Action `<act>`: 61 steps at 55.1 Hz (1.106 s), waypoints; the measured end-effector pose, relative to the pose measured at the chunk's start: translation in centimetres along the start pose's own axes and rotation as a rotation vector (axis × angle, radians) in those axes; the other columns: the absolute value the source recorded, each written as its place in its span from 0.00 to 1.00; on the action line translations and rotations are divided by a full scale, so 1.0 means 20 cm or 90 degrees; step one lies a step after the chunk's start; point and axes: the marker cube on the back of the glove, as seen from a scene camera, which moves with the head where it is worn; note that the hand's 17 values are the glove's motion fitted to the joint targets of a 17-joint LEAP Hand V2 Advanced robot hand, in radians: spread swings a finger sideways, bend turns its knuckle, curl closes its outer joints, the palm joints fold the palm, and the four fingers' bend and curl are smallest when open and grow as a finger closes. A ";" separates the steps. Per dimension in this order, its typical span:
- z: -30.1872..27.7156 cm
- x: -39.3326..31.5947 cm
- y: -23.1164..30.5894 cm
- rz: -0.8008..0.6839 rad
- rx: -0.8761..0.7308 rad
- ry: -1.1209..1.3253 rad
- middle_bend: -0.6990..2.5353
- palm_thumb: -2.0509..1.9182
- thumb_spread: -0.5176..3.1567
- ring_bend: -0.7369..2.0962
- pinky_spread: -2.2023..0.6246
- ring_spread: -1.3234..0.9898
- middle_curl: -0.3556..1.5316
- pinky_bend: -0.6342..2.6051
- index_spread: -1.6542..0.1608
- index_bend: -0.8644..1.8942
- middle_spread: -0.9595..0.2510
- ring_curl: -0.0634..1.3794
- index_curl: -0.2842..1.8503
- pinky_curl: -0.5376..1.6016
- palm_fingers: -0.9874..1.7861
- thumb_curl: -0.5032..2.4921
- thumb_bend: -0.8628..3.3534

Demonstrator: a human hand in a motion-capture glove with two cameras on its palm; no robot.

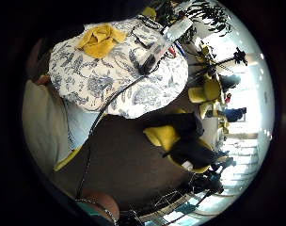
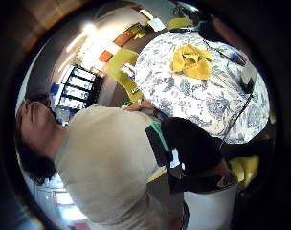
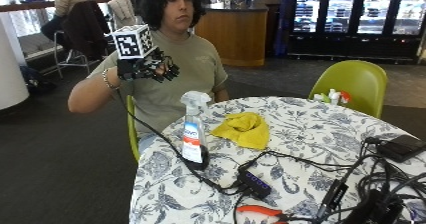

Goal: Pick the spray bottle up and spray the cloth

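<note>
Outside view shows nothing done yet: the gloved right hand (image 3: pixel 148 66) hangs raised, fingers loosely curled on nothing, spray bottle (image 3: pixel 194 129) and cloth (image 3: pixel 244 128) untouched.

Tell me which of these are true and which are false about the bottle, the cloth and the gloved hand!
1. The spray bottle stands upright on the table. True.
2. The gloved right hand holds the bottle. False: it is raised in the air, away from the bottle, holding nothing.
3. The yellow cloth lies crumpled on the table beside the bottle. True.
4. The cloth hangs over the green chair. False: it lies on the table.
5. The tablecloth is plain white. False: it has a blue flower pattern.
</note>
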 end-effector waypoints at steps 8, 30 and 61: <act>0.01 0.00 -0.01 0.003 -0.002 -0.006 0.28 0.61 0.37 0.40 0.83 0.54 0.26 0.30 0.73 0.38 0.76 0.16 0.21 0.33 0.54 0.21 0.25; -0.04 0.26 -0.01 0.049 0.036 -0.018 0.28 0.62 0.46 0.39 0.84 0.53 0.33 0.29 0.70 0.37 0.75 0.22 0.25 0.37 0.54 0.24 0.23; 0.27 0.85 -0.19 0.278 0.311 -0.606 0.27 0.72 0.45 0.39 0.85 0.53 0.36 0.28 0.71 0.36 0.77 0.26 0.26 0.40 0.55 0.29 0.23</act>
